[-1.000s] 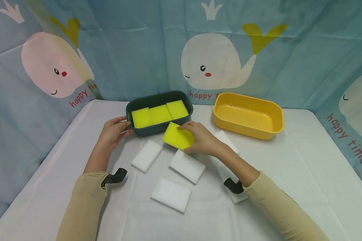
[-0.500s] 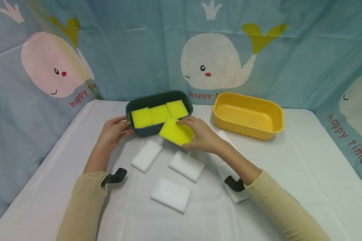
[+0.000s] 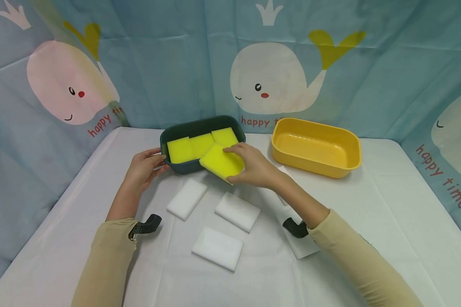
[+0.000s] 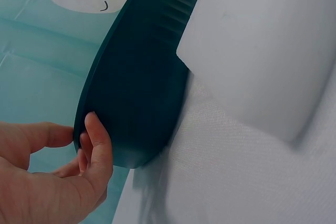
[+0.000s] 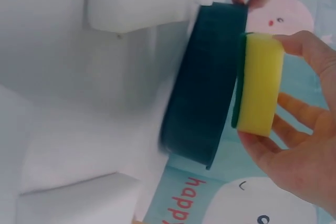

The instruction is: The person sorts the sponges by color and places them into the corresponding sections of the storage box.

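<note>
My right hand (image 3: 255, 168) holds a yellow sponge (image 3: 219, 161) by its edges, thumb on one end and fingers on the other. In the right wrist view the sponge (image 5: 262, 85) shows a thin dark green scouring layer on the side facing the container. It is raised at the front right rim of a dark green container (image 3: 184, 167), overlapping it in the head view. Inside that container lie three more yellow sponges (image 3: 181, 150) in a row. At the container's left end my left hand (image 3: 144, 168) pinches the rim, a finger lying along the outer wall in the left wrist view.
Several white rectangular blocks lie on the white tablecloth, among them a left one (image 3: 187, 198), a middle one (image 3: 238, 212) and a near one (image 3: 218, 248). A yellow container (image 3: 315, 167) stands at the back right. A whale-print curtain (image 3: 192, 64) hangs behind.
My right hand has lifted the yellow sponge up and away from me, from in front of the dark green container to over its front rim. The left hand has stayed in place.
</note>
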`<state>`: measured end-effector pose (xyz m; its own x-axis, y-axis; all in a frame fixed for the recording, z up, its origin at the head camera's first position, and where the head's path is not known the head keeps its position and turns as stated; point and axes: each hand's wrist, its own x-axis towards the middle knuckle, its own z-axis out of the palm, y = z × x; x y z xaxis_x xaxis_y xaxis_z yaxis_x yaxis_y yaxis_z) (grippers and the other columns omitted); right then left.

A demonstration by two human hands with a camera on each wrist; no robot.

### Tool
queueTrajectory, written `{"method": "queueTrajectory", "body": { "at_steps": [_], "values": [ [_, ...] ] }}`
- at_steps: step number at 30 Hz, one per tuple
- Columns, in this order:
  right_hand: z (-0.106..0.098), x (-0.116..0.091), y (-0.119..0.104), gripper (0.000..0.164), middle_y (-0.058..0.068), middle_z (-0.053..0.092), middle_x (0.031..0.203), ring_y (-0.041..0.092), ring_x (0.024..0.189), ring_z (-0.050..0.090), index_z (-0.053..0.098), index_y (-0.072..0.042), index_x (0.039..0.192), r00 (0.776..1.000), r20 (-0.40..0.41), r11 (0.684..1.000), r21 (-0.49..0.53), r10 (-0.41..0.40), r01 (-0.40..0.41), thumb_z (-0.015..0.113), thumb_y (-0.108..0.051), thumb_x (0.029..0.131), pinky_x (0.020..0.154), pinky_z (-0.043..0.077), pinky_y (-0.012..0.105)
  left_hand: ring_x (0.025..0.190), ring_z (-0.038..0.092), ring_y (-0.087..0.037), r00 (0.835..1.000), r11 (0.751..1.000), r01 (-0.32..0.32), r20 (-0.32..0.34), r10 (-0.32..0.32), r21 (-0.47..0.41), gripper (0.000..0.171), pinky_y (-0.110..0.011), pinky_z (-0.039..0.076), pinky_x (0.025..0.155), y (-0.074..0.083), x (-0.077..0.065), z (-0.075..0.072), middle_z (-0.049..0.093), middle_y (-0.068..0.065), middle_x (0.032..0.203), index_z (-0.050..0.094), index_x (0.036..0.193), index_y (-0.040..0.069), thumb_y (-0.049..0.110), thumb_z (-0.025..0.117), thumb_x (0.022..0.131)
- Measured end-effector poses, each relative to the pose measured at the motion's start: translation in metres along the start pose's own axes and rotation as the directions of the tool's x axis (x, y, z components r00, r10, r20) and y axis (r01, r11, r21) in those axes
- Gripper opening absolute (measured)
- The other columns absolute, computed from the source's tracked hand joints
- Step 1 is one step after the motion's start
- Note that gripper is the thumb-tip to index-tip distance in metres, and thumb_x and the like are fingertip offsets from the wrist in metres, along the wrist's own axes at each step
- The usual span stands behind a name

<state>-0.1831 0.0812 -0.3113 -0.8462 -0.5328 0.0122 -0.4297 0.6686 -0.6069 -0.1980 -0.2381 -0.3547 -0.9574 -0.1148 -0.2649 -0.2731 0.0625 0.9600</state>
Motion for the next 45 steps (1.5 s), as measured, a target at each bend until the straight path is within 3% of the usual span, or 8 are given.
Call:
{"method": "queueTrajectory", "body": {
  "at_steps": [12,19,28,40,45],
  "values": [
    [-0.011,0.021,-0.006,0.073,0.017,0.048,0.157,0.034,0.140,0.047,0.055,-0.008,0.153,1.000,-0.016,1.000,-0.026,0.017,-0.018,0.085,-0.023,0.088,0.119,0.044,0.047,0.096,0.056,-0.009,1.000,1.000,0.009,-0.003,-0.009,-0.005,0.060,-0.014,0.059,0.079,0.002,0.000,-0.001,0.049,-0.005,0.126,0.029,0.164,-0.004,0.009,0.051,0.110],
    [-0.013,0.032,-0.006,0.071,0.019,0.052,0.146,0.032,0.128,0.050,0.056,-0.007,0.152,0.999,-0.038,0.999,-0.029,0.033,-0.034,0.083,-0.026,0.089,0.111,0.048,0.044,0.096,0.057,-0.009,1.000,1.000,0.010,-0.002,-0.010,0.000,0.060,-0.013,0.059,0.078,0.001,0.000,0.000,0.049,-0.006,0.127,0.029,0.164,-0.004,0.010,0.051,0.110],
    [-0.014,0.048,-0.012,0.069,0.017,0.051,0.145,0.030,0.128,0.047,0.055,-0.007,0.153,0.995,-0.058,0.997,-0.021,0.079,-0.080,0.081,-0.028,0.092,0.105,0.048,0.042,0.095,0.057,-0.009,1.000,1.000,0.010,0.002,-0.010,-0.002,0.060,-0.014,0.059,0.079,0.001,0.000,0.000,0.049,-0.004,0.124,0.029,0.163,-0.004,0.009,0.051,0.109],
    [-0.010,0.068,-0.017,0.068,0.017,0.051,0.146,0.029,0.125,0.048,0.055,-0.006,0.153,0.993,-0.058,0.994,-0.018,0.107,-0.109,0.080,-0.030,0.094,0.103,0.048,0.041,0.096,0.057,-0.009,1.000,1.000,0.014,0.003,-0.014,-0.017,0.060,-0.013,0.059,0.079,0.000,0.001,-0.002,0.049,-0.004,0.124,0.029,0.164,-0.003,0.010,0.051,0.110],
    [-0.012,0.077,-0.017,0.069,0.018,0.048,0.151,0.030,0.131,0.047,0.053,-0.005,0.154,0.992,-0.049,0.992,-0.018,0.120,-0.121,0.079,-0.030,0.095,0.109,0.047,0.042,0.097,0.057,-0.009,1.000,1.000,0.012,0.013,-0.011,-0.015,0.061,-0.014,0.059,0.079,0.000,0.001,-0.002,0.048,-0.004,0.126,0.028,0.164,-0.003,0.011,0.052,0.110]
  ]
}}
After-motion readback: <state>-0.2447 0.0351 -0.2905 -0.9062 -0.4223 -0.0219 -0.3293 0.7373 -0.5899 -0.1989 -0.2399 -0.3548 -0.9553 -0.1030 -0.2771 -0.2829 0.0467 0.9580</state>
